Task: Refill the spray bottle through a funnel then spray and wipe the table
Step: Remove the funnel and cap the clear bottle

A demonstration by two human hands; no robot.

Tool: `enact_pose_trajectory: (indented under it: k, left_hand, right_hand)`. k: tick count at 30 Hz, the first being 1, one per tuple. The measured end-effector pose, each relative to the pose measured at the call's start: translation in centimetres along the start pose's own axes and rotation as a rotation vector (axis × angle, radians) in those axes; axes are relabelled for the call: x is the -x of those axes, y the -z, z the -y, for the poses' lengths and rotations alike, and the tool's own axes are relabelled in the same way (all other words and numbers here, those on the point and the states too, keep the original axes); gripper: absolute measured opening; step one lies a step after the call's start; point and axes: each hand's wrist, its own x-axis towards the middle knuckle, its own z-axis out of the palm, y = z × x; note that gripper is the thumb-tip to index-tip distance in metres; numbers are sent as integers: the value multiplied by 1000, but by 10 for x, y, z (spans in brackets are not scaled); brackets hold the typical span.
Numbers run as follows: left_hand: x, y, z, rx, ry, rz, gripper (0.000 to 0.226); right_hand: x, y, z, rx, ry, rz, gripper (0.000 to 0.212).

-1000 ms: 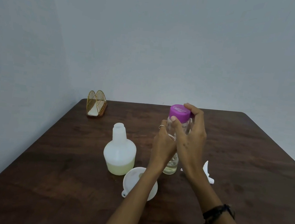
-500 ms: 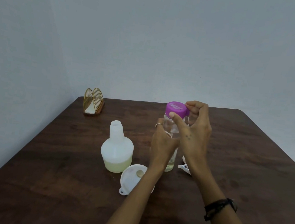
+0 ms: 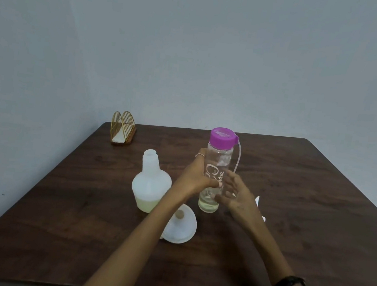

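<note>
left hand (image 3: 196,179): fingers curled, gripping | right hand (image 3: 237,199): fingers spread, relaxed

Desk (image 3: 314,227) up against the wall. Napkin holder (image 3: 123,128) at far left corner. Spray bottle (image 3: 151,183) stands left of centre, neck open. Water bottle (image 3: 217,169) upright just right of it, w/ cap (image 3: 223,137) on top. Funnel (image 3: 181,228) lies on desk in front, btwn the two bottles. Left hand (image 3: 196,179) wraps water bottle from its left; right hand (image 3: 239,196) just beside its right. Spray head (image 3: 260,207) on desk behind right hand, mostly hidden.
</note>
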Motion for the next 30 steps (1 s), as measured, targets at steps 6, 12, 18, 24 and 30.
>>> enact_pose_trajectory:
  k: [6, 12, 18, 24, 30]
  left_hand:
    - [12, -2, 12, -113, 73, -38, 55]
    - [21, -7, 22, -259, 73, -107, 49]
    - [27, -7, 24, -397, 7, -229, 55]
    - [44, -11, 27, -505, -122, -412, 56]
    - [49, -9, 25, -468, -218, -464, 40]
  right_hand:
    - [-4, -16, -13, 78, -55, -45, 53]
    - [-2, -21, -15, 162, -45, -35, 47]
    - [15, 1, -20, 441, 103, -232, 43]
    - [15, 13, -29, 1049, -80, -88, 43]
    - [14, 6, -32, 1048, -56, -177, 32]
